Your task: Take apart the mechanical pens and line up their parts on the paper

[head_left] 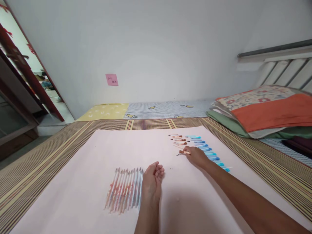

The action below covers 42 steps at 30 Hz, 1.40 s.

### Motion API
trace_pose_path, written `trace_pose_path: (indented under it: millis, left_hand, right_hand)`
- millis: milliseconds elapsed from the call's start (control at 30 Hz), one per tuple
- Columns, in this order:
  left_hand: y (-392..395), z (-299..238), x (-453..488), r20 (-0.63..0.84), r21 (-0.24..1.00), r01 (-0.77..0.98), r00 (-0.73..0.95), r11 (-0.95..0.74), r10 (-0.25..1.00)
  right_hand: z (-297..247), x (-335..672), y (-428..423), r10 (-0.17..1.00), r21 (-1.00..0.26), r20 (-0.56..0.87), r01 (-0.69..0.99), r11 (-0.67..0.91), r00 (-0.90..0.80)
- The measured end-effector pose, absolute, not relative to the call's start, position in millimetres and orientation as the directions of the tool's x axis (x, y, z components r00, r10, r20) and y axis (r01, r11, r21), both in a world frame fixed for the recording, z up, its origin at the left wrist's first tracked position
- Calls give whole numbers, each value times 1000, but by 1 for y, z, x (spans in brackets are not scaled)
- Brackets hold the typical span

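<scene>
My right hand (196, 156) pinches a short peach-and-brown pen (183, 152) with a dark tip pointing left, close over the pale sheet (80, 162). Beyond it lie several similar peach-and-brown pens (179, 140). A slanting column of blue pens (207, 149) runs beside and partly behind that hand. My left hand (152, 182) rests on the sheet, palm turned inward, its fingers loosely curled with nothing visible in them. Just left of it, several slim, clear pens (124, 190) with dark tips and reddish or bluish patterns lie side by side in a row.
Under the sheet spreads a striped mat (73, 143). Folded bedding with an orange-edged pillow (270, 112) is piled at the right. A checked cloth (163, 110) lies along the wall, where a pink note (111, 80) is stuck. A doorway stands at the left.
</scene>
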<state>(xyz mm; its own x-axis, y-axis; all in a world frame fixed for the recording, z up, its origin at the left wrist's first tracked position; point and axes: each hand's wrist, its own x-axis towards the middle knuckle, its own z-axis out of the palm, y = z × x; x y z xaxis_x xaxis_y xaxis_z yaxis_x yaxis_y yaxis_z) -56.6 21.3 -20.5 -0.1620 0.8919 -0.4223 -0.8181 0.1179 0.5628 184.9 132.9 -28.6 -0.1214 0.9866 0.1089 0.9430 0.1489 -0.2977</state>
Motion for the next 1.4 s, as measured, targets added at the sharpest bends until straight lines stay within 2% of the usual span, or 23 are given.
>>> trace_pose_path:
  millis: [333,633,833,967,1167,1300,1400]
  left_hand:
    - [21,-21,-57,-453,548,-827,-170,124,875]
    - [18,-11,-54,-491,548,-825,-182,140,852]
    - [16,-9,-53,-486,540,-828,-160,152,859]
    - [15,-9,-53,-493,541,-826,-160,158,855]
    - [16,-10,-52,-494,539,-827,-155,161,856]
    - [16,-10,-52,-492,541,-825,-156,161,856]
    - [16,-11,-53,-488,542,-826,-158,156,858]
  right_hand:
    - [-39,168,153,987,-254,155,964,79,-40]
    - [-31,179,165,976,-198,139,961,192,-167]
    - [-30,185,169,959,-236,192,939,252,-209]
    - [-32,189,169,965,-320,233,927,194,-121]
    - [-41,194,154,977,-457,209,888,57,45]
    - [-38,199,136,975,-460,210,888,28,78]
    - [-30,200,126,971,-397,224,918,14,82]
